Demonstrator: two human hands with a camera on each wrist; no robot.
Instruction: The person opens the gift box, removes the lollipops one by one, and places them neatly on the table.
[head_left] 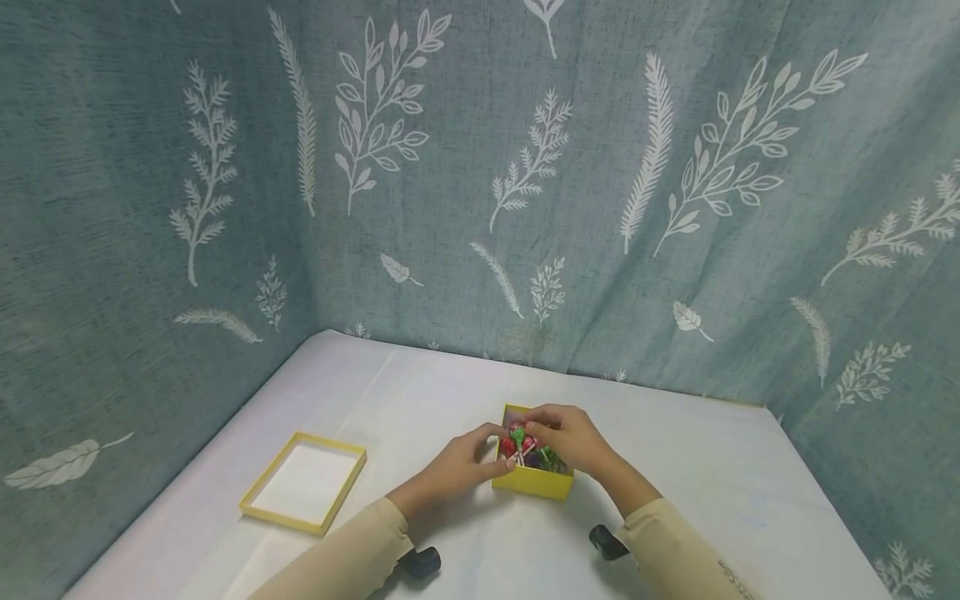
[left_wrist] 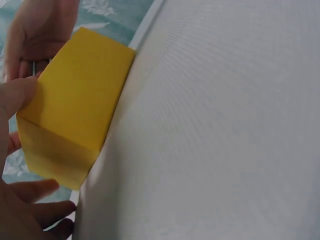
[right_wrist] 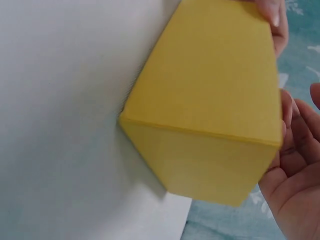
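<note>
Small yellow cardboard box (head_left: 534,481) sits open on the white tablecloth (head_left: 697,492), near the centre of the table. Inside: wrapped lollipops (head_left: 523,445), red and green heads, white sticks; a purple one shows low in the heap.

Left hand (head_left: 459,467) at the box's 9 o'clock side, thumb and fingertips curled against the wall and top rim, steadying it. In the left wrist view the thumb (left_wrist: 15,97) presses the box's yellow wall (left_wrist: 75,110).

Right hand (head_left: 570,435) comes over the box from 3 o'clock, fingers bent down over the lollipops. Fingertips touch the pile; whether they pinch a stick cannot be told. Right wrist view shows only the palm (right_wrist: 295,175) close beside the box's outer corner.

Box lid (head_left: 303,482), yellow rim, white inner face up, lies well apart at the box's 9 o'clock.

Teal curtain (head_left: 480,183) with white leaf print hangs behind and to both sides. No readable writing on box or lid; a dark mark on the right sleeve (head_left: 738,575) is illegible.
</note>
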